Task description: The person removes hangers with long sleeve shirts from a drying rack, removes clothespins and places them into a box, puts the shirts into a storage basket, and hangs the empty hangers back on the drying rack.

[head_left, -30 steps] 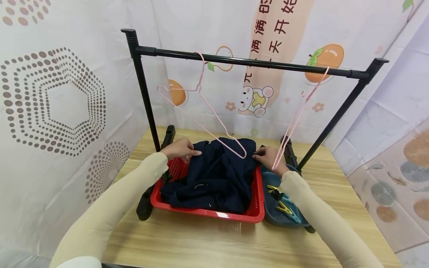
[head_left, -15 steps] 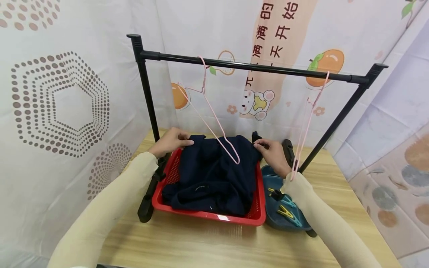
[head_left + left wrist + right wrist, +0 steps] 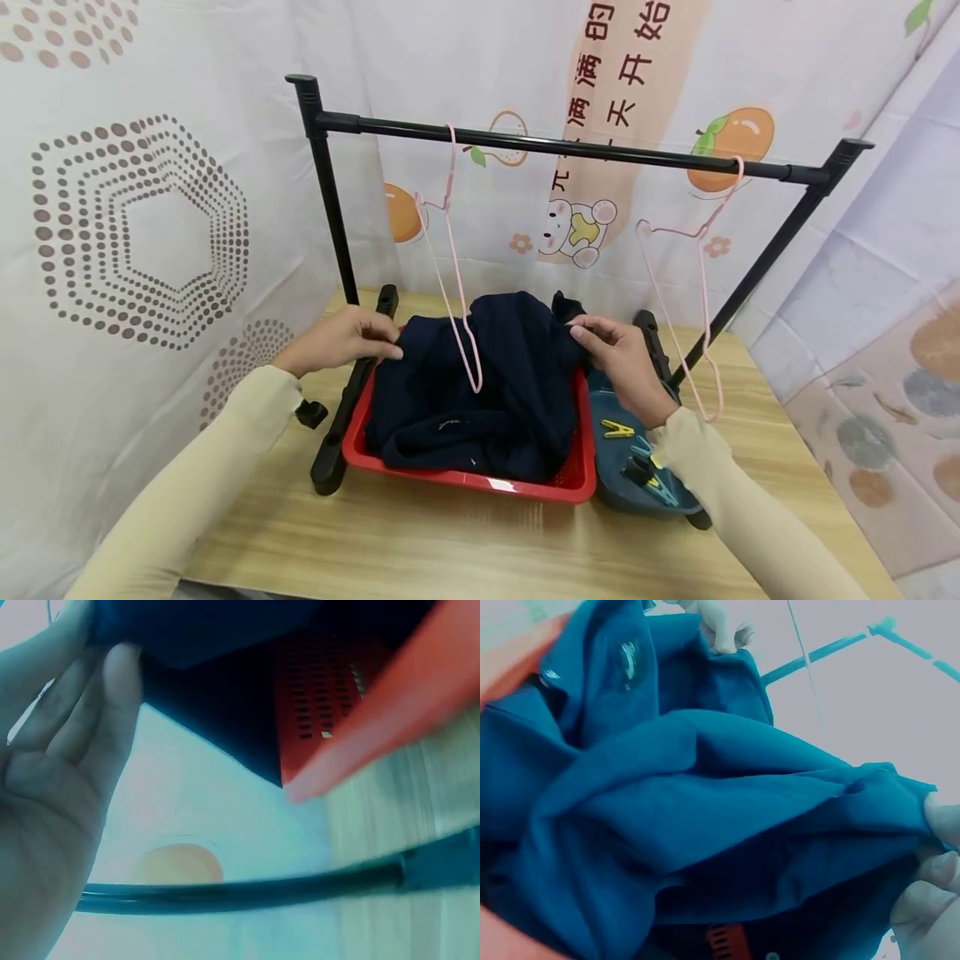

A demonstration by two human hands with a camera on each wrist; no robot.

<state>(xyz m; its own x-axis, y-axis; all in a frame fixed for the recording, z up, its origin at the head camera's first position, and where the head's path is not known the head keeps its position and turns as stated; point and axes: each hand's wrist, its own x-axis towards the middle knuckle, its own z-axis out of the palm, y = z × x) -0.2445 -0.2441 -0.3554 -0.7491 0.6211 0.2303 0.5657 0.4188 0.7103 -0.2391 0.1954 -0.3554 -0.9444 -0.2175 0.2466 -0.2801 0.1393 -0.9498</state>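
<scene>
A dark navy garment [image 3: 517, 400] lies bunched in a red plastic basket [image 3: 517, 486], its upper edge raised above the back rim. My left hand [image 3: 341, 337] pinches the garment's left edge between thumb and fingers. On the other side, my right hand [image 3: 621, 358] pinches its upper right edge. Seen from the right wrist, the cloth [image 3: 705, 802] stretches in folds between both hands. The left wrist view shows the left palm [image 3: 56, 787] under the fabric, beside the perforated basket wall. What kind of garment it is cannot be told.
A black rack with a top bar [image 3: 540, 147] stands over the basket. Two pink hangers hang from it, a left hanger [image 3: 448, 200] in front of the cloth and a right hanger [image 3: 703, 250] near my right forearm. A blue-grey tray [image 3: 609, 483] holds yellow and blue clothespins [image 3: 617, 429].
My left hand has moved left and slightly down, drawing the garment wider. The right hand stays near its place with its edge. Both hangers have swung round.
</scene>
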